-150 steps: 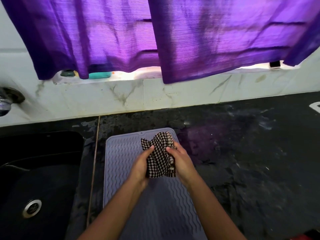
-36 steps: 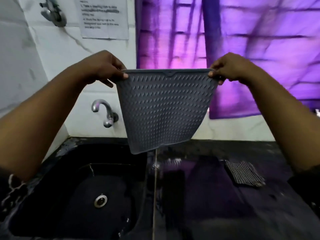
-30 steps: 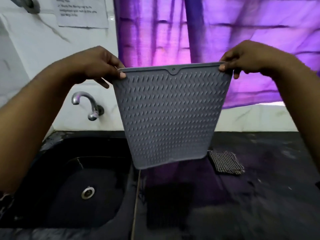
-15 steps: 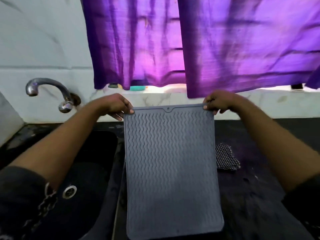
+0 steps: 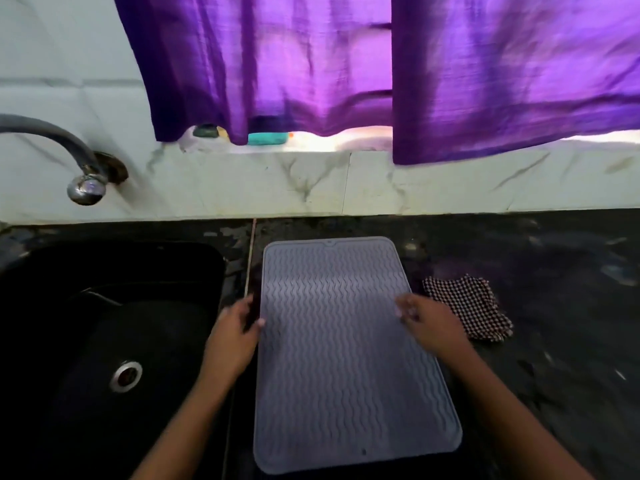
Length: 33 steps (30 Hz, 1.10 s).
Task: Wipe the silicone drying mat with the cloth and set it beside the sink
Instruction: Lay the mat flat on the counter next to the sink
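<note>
Silicone mat (image 5: 349,358) laid flat beside the sink (image 5: 104,306).
Left hand (image 5: 232,337) and right hand (image 5: 429,327), fingers released, should press its edges level; cloth (image 5: 467,306) lies apart.

- View count: one head-worn wide-angle camera; no second view is available, so no region is shared between views.
- Position: above the dark countertop (image 5: 540,271), at its near edge, looking forward and steeply down.
- Facing: toward the marble back wall (image 5: 242,181) and the purple curtain (image 5: 381,64), which fill the upper frame.
- Proximity: close. Both forearms enter from the bottom edge; the left hand (image 5: 232,337) and right hand (image 5: 429,323) sit near frame centre.
- Coverage: sink (image 5: 104,327) at left, grey mat (image 5: 346,358) central, checked cloth (image 5: 471,306) to the right.
- Distortion: the faucet (image 5: 69,150) at the left margin appears bent and blurred.
</note>
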### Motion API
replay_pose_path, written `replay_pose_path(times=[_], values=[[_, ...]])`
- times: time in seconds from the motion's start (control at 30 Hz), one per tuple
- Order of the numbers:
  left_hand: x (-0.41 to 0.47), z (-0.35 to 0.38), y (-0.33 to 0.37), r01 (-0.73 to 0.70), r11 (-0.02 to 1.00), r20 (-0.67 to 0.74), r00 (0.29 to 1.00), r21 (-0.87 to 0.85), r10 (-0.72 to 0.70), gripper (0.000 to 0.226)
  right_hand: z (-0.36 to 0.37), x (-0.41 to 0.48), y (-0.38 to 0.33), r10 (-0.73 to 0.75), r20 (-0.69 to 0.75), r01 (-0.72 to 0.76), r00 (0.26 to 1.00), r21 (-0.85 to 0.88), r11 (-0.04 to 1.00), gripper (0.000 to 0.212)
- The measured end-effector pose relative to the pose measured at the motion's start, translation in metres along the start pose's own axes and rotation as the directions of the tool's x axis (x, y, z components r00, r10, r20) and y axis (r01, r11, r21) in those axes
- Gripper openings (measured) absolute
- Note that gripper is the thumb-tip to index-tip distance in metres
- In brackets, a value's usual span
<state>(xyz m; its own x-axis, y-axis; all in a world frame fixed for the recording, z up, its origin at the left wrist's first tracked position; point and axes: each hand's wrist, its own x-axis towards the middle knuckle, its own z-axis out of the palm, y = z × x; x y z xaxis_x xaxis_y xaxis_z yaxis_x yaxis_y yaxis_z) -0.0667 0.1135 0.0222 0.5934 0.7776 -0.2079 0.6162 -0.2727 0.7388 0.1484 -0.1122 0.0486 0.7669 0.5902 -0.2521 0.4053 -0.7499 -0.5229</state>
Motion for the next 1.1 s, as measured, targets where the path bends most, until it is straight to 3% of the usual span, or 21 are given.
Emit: replay_pose_path(times=[0.07,0.17,0.27,0.4,0.53,0.63,0.73,0.93,1.1], values=[[-0.045,0.002,-0.021,0.122,0.992,-0.011,0.992,-0.019,-0.122,0.048,0.014,-0.039,0.028,0.112,0.024,-0.113,0.993,0.036,0.993,0.029],[-0.093,0.01,-0.036,0.26,0.965,0.053,0.964,-0.022,-0.259,0.049,0.029,-0.082,0.06,0.257,-0.072,-0.259,0.964,-0.012,0.966,0.028],[-0.111,0.02,-0.041,0.314,0.948,0.064,0.948,-0.058,-0.31,0.05,0.037,-0.104,0.07,0.333,-0.125,-0.33,0.934,0.052,0.943,0.027],[-0.115,0.026,-0.043,0.302,0.952,0.049,0.953,-0.051,-0.299,0.04,0.036,-0.107,0.075,0.408,-0.083,-0.375,0.909,0.264,0.889,0.019],[-0.121,0.027,-0.042,0.283,0.959,0.017,0.959,0.004,-0.283,0.033,0.039,-0.118,0.081,0.37,0.078,-0.372,0.926,0.36,0.856,0.015],[-0.126,0.026,-0.043,0.314,0.941,0.071,0.943,0.126,-0.324,0.026,0.048,-0.128,0.082,0.339,0.048,-0.333,0.939,0.36,0.871,0.012],[-0.132,0.025,-0.048,0.296,0.938,0.118,0.94,0.181,-0.319,0.038,0.049,-0.136,0.081,0.325,0.038,-0.312,0.945,0.403,0.86,0.012],[-0.146,0.027,-0.052,0.34,0.928,0.123,0.938,-0.155,-0.323,0.033,0.045,-0.143,0.081,0.29,0.049,-0.279,0.956,0.463,0.841,0.014],[-0.152,0.021,-0.051,0.378,0.877,0.147,0.925,-0.295,-0.349,0.031,0.042,-0.154,0.08,0.245,0.063,-0.237,0.967,0.569,0.788,0.009]])
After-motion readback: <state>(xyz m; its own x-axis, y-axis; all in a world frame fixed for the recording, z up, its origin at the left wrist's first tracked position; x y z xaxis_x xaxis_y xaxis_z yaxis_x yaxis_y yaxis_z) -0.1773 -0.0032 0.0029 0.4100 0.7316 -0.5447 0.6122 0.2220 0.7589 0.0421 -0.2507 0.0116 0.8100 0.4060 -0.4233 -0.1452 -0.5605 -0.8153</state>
